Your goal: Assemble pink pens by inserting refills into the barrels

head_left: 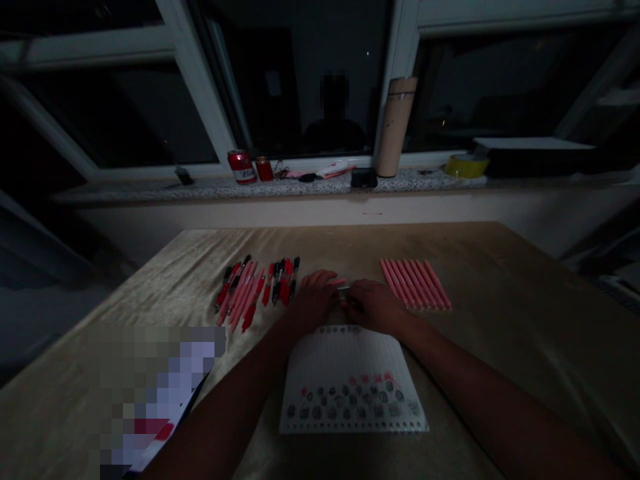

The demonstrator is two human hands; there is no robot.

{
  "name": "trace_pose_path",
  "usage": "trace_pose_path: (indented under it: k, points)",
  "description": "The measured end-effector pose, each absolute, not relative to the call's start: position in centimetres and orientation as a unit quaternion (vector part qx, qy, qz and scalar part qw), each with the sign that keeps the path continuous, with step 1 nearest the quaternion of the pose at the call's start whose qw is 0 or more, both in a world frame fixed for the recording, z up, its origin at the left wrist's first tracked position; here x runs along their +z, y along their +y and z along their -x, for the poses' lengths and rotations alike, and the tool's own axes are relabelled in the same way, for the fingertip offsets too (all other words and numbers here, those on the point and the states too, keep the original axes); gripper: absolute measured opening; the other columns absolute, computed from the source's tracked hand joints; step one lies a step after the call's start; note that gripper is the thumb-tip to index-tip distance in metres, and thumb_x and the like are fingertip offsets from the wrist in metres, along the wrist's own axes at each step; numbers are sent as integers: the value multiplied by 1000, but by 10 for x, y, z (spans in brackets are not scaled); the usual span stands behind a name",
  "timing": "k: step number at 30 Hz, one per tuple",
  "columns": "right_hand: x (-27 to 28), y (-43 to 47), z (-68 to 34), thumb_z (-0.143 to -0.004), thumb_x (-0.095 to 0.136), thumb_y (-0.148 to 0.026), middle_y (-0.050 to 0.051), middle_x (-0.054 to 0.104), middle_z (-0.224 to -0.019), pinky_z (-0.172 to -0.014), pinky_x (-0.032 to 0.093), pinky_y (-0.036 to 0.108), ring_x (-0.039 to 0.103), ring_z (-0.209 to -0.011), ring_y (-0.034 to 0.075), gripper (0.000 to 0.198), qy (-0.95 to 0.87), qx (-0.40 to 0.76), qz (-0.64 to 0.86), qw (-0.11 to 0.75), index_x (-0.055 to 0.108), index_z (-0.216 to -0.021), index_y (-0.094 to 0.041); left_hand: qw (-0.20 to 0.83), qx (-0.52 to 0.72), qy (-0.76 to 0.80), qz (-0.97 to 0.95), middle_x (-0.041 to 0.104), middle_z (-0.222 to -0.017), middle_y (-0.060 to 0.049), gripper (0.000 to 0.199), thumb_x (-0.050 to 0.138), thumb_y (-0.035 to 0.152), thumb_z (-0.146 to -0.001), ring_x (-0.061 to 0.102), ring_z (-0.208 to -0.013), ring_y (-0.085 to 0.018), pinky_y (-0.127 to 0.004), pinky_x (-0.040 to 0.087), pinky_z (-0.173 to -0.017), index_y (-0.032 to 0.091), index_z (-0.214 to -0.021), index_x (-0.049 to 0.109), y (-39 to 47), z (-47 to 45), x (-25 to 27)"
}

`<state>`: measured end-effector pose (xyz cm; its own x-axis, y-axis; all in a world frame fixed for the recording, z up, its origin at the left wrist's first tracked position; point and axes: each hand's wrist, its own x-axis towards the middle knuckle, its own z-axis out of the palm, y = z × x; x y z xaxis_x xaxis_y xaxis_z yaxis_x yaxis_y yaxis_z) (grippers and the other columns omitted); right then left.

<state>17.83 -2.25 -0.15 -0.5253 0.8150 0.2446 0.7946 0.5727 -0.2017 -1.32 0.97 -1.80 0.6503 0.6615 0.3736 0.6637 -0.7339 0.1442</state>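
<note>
Pink piece (337, 281), small and slim, shows between my two hands, just beyond the far edge of a lined sheet (353, 350) on the table (505, 373). My left hand (316, 297) reaches in with its fingers stretched toward the piece, and my right hand (374, 303) faces it with fingers curled inward; a thin pale bit (343, 288) shows in the gap between them. It is too dim for me to tell whether either hand is pinching anything. Beside my left hand lie red and black pens (283, 280), with pink pens (244, 293) among more red and black ones farther left. Beyond my right hand, pink sticks (415, 283) lie side by side in a neat row. Black and red marks cover the sheet's near part.
</note>
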Motion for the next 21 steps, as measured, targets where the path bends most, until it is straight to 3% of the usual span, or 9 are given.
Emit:
trace_pose_path:
  k: [10, 21]
  points:
    - [1, -23, -178, -82, 50, -27, 6, 59, -82, -71, 34, 28, 52, -79, 17, 14, -875, 30, 462, 140, 59, -84, -17, -37, -213, -358, 908, 55, -117, -6, 39, 50, 30, -87, 43, -113, -22, -40, 34, -94, 26, -126, 49, 13, 14, -19]
    - [-1, -22, -179, -86, 47, -31, 6, 59, -81, -72, 35, 28, 53, -79, 17, 20, -875, 27, 459, 152, 60, -82, -17, -19, -210, -372, 904, 53, -117, -7, 37, 40, 19, -90, 42, -112, -22, -40, 34, -93, 24, -126, 47, 8, 13, -17]
